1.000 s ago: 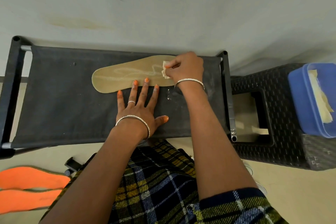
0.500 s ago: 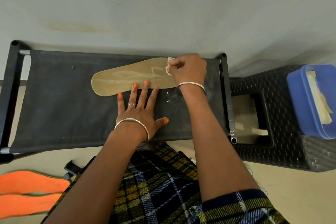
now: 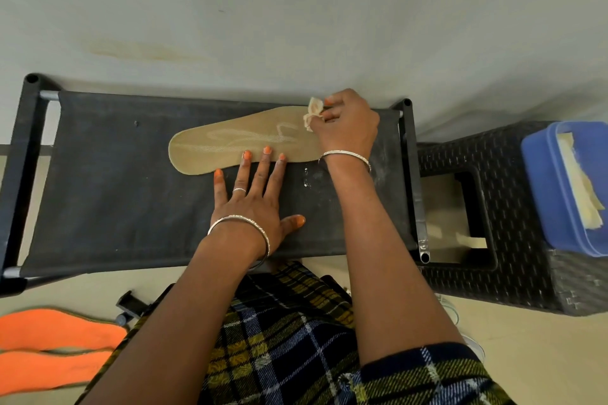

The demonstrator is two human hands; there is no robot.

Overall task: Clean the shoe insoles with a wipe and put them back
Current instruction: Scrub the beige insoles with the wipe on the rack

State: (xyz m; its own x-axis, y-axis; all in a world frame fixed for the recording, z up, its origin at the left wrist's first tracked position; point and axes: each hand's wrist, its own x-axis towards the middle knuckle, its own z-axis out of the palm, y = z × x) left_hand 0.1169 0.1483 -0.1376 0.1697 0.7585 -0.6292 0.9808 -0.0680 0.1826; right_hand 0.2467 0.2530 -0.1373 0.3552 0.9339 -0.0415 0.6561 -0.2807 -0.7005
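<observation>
- Rightward and away went the right hand point(image 3: 348, 128) over the last second: its wipe point(image 3: 312, 113), which was rubbing the face of the tan insole point(image 3: 210, 151), now sits at the insole's far edge, upper centre-right of the frame, seemingly half lifted off it.
- Filling the middle of the frame is a black fabric-topped rack point(image 3: 115, 194); the tan insole lies flat and lengthwise on its far right part.
- Just beside the rack at right stands a woven black stool point(image 3: 519, 207), with a blue tub point(image 3: 539, 181) on it holding pale sheets (spare wipes, probably).
- Two orange insoles point(image 3: 49, 352) lie on the floor at lower left, well apart from the work.
- Along the tan insole's middle runs a pale looping streak, likely the wipe's wet trail.
- The left hand point(image 3: 253, 204) has not shifted: flat, fingers spread, three fingertips pressing the insole's near edge, gripping nothing.
- The right hand is curled, thumb and fingers pinching the crumpled wipe.
- My reading: the stroke has run out at this end, so this face is nearly done; putting the insoles back is still ahead.
</observation>
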